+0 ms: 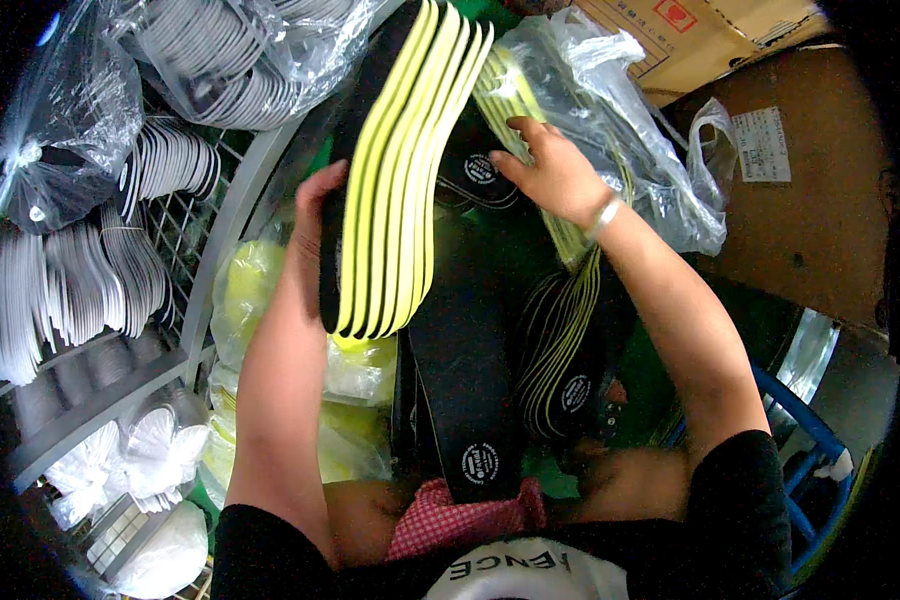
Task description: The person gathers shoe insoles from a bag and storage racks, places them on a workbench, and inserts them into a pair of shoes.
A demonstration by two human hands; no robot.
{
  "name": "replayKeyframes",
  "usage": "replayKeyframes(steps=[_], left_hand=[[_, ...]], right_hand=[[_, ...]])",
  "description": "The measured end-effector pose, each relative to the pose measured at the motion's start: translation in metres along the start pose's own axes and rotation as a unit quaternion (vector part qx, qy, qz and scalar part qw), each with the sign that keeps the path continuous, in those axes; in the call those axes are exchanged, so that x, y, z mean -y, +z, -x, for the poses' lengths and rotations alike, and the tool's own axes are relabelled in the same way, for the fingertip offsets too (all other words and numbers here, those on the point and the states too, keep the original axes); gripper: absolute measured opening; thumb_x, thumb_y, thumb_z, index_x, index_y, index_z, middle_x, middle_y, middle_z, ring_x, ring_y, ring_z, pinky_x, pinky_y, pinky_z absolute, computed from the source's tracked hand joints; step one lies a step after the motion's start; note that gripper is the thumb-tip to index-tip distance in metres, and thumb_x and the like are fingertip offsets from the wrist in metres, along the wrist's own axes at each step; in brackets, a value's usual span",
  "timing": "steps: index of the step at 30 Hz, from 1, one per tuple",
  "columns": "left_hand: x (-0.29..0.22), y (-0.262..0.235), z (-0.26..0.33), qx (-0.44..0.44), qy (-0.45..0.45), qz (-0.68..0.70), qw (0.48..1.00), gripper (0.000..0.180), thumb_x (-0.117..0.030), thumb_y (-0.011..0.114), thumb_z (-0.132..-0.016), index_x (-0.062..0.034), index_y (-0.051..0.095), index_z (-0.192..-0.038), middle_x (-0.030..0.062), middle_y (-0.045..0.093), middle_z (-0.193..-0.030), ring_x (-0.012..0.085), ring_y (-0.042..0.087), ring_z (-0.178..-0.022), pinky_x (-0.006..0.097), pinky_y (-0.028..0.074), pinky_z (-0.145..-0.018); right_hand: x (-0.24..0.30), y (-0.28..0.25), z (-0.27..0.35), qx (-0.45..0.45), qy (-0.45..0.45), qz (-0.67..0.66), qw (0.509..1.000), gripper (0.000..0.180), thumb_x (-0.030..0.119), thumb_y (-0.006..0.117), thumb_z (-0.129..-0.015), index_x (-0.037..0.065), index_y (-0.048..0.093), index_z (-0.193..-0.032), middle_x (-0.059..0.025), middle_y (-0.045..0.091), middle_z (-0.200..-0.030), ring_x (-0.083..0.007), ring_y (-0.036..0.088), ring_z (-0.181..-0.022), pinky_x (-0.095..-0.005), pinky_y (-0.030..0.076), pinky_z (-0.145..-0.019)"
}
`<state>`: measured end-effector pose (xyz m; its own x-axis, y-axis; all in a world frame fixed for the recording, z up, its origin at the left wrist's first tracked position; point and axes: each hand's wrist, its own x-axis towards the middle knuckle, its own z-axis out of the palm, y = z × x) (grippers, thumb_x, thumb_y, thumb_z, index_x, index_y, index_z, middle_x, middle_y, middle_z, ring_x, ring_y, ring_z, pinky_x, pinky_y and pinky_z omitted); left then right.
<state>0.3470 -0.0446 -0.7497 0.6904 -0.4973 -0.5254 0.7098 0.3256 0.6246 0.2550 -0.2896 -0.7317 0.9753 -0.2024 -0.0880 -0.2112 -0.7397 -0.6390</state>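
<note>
A stack of black shoe insoles with bright yellow-green edges [395,190] is held up on its side by my left hand [317,205]. The fingers of that hand are mostly hidden behind the stack. To its right, my right hand [555,170] has its thumb and fingers apart, with nothing between them. It is over a clear plastic bag [660,165] that partly covers more yellow-edged insoles [515,85]. Below that hand, another fanned bundle of insoles [560,350] leans at an angle. A black insole with a round white print [465,390] lies in the middle, toward my lap.
On the left, a grey metal rack [120,410] holds bundles of pale insoles [80,285] and clear bags. Bags with yellow-green contents [250,285] lie beside my left forearm. Cardboard boxes [805,235] stand at the far right, and a blue metal tube [795,410] curves beside my right elbow.
</note>
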Motion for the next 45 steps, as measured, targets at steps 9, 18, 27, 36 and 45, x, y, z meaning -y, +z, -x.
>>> replayKeyframes(steps=[9,18,27,36,45], left_hand=[[-0.054,-0.006,0.0,0.02,0.071,0.017,0.997,0.037,-0.028,0.054,-0.069,-0.0021,0.059,-0.095,0.0122,0.061,-0.091,0.0225,0.059,-0.078,0.033,0.047,-0.074],[-0.052,-0.007,0.007,0.004,0.091,0.034,0.995,0.035,-0.026,0.054,-0.07,-0.0019,0.059,-0.095,0.0111,0.061,-0.092,0.0216,0.059,-0.077,0.032,0.047,-0.074],[-0.019,0.088,0.039,-0.014,0.047,0.011,0.999,0.034,-0.025,0.055,-0.072,-0.0022,0.058,-0.098,0.0099,0.06,-0.092,0.0209,0.058,-0.077,0.031,0.046,-0.074],[0.034,0.126,-0.055,0.071,-0.083,0.1,0.989,0.036,-0.026,0.056,-0.076,-0.0018,0.053,-0.101,0.0121,0.057,-0.098,0.0267,0.054,-0.089,0.038,0.042,-0.081],[0.067,0.098,-0.151,-0.053,-0.072,0.133,0.987,0.032,-0.018,0.06,-0.072,-0.0034,0.054,-0.1,0.0112,0.057,-0.099,0.027,0.053,-0.092,0.041,0.04,-0.086]], right_hand=[[0.039,0.066,-0.021,0.105,-0.027,-0.043,0.993,0.033,0.021,0.056,-0.073,0.0,0.054,-0.099,-0.02,0.055,-0.096,-0.0316,0.053,-0.09,-0.0373,0.043,-0.079],[0.011,0.069,-0.02,-0.028,0.11,0.136,0.984,0.053,0.041,0.06,-0.07,0.004,0.051,-0.107,-0.0201,0.047,-0.11,-0.0334,0.043,-0.105,-0.0376,0.036,-0.089],[0.026,0.075,-0.023,0.133,0.041,0.092,0.986,0.041,0.031,0.046,-0.079,0.005,0.046,-0.11,-0.0152,0.045,-0.112,-0.0306,0.04,-0.107,-0.0444,0.037,-0.086],[-0.1,0.069,-0.004,-0.003,-0.097,-0.086,0.992,0.039,0.017,0.049,-0.07,0.004,0.051,-0.107,-0.0139,0.047,-0.11,-0.028,0.041,-0.104,-0.0372,0.031,-0.09],[-0.089,-0.002,0.012,-0.043,-0.162,0.215,0.962,0.029,0.007,0.052,-0.067,0.001,0.056,-0.095,-0.0121,0.04,-0.122,-0.0276,0.04,-0.111,-0.0369,0.034,-0.091]])
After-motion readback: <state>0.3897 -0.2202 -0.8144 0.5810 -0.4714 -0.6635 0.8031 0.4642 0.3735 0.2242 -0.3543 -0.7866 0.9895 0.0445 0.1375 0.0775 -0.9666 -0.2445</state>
